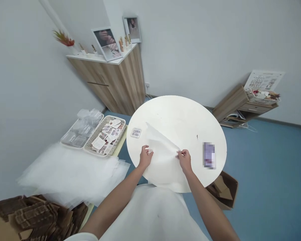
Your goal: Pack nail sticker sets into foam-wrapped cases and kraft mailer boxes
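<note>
A thin, white, translucent packing sheet (163, 160) lies partly raised over the near half of the round white table. My right hand (185, 160) pinches its right edge between thumb and fingers. At the sheet's left side, my left hand (145, 157) has curled fingers closed on the thin film. Just beyond that hand, a small clear case (135, 133) with rows of purplish pieces rests flat on the table. The sheet's far corner points away from me, toward the table's middle.
The round table (175, 107) carries a pixelated purple item (209, 155) at right. To the left are a white basket (89, 149) of cards, a clear-box tray (75, 139), a pile of white sheets (72, 170) and folded cardboard (37, 214). An open carton (233, 197) stands low right.
</note>
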### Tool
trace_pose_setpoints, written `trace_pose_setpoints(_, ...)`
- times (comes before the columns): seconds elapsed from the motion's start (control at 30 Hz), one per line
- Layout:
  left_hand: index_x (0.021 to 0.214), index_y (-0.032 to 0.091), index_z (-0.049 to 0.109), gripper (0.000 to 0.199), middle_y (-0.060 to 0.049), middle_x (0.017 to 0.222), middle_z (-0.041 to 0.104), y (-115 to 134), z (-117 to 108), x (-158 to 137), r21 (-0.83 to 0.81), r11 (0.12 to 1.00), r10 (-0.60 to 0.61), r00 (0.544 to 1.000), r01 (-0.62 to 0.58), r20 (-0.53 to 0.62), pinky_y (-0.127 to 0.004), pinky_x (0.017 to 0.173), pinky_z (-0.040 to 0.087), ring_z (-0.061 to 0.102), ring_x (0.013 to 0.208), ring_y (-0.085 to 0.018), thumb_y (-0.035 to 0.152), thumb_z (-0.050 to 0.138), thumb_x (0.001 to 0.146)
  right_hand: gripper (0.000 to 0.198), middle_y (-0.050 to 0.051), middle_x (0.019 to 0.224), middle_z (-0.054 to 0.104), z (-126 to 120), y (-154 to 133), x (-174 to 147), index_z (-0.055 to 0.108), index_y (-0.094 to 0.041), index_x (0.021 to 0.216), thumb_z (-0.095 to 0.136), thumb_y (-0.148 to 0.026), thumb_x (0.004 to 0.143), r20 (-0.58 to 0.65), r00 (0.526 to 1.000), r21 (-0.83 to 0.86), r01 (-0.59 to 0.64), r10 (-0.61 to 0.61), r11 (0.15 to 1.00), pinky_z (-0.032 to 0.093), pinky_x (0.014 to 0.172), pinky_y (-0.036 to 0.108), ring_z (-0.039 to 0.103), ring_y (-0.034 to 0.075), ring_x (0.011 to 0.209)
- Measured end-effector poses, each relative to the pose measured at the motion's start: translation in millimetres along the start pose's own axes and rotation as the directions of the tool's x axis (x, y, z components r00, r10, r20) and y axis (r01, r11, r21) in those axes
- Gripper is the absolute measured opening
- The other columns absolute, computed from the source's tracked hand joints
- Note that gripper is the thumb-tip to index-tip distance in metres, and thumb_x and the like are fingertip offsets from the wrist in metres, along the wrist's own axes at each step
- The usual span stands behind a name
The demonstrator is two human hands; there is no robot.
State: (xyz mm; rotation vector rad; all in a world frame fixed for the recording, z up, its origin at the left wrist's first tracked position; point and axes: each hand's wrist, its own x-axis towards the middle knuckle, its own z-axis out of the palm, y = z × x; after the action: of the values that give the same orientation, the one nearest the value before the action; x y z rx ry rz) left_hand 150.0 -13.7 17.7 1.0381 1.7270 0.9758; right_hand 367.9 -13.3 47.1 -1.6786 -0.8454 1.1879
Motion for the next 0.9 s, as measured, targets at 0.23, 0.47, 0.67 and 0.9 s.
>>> trace_pose_setpoints(0.23,0.084,0.019,0.059,0.016,-0.004,0.086,0.062,11,28,9,0.223,0.973,0.037,0.991,-0.065,0.128,-0.031,0.074,0.044,0.056,0.078,-0.017,0.024,0.049,0.073,0.024,-0.004,0.066,0.05,-32,37,1,0.039,-0.022,0.068,0.049,-0.043,0.069,0.084,0.996,-0.211,-0.014,0.032,0.977,0.036,0.047,0.023,0.058,0.015,0.056)
trace_pose_setpoints(0.47,0.113,0.019,0.049,0.047,-0.007,0.118,0.051,-2,32,8,0.365,0.92,0.043,0.96,-0.147,0.277,-0.034,0.092,0.037,0.048,0.105,-0.02,0.016,0.055,0.067,0.016,-0.001,0.067,0.056,-39,58,-3,0.046,-0.023,0.073,0.044,-0.038,0.071,0.077,0.997,-0.374,0.028,0.001,0.927,0.04,0.051,0.026,0.054,0.015,0.055)
trace_pose_setpoints(0.67,0.122,0.017,0.039,0.056,-0.009,0.122,0.043,-11,34,8,0.492,0.824,0.082,0.919,-0.28,0.385,-0.033,0.093,0.037,0.045,0.109,-0.021,0.015,0.052,0.068,0.018,0.003,0.079,0.06,-38,64,-1,0.051,-0.022,0.086,0.039,-0.03,0.075,0.073,0.997,-0.484,0.062,-0.03,0.873,0.043,0.06,0.03,0.057,0.017,0.067)
trace_pose_setpoints(0.9,0.125,0.019,0.034,0.056,-0.01,0.134,0.029,-5,30,7,0.595,0.715,0.169,0.916,-0.368,0.363,-0.04,0.096,0.032,0.031,0.121,-0.025,0.018,0.05,0.072,0.033,0.011,0.112,0.049,-33,58,-17,0.05,-0.019,0.106,0.041,-0.022,0.075,0.069,0.978,-0.776,0.176,-0.196,0.606,0.043,0.076,0.034,0.051,0.023,0.097)
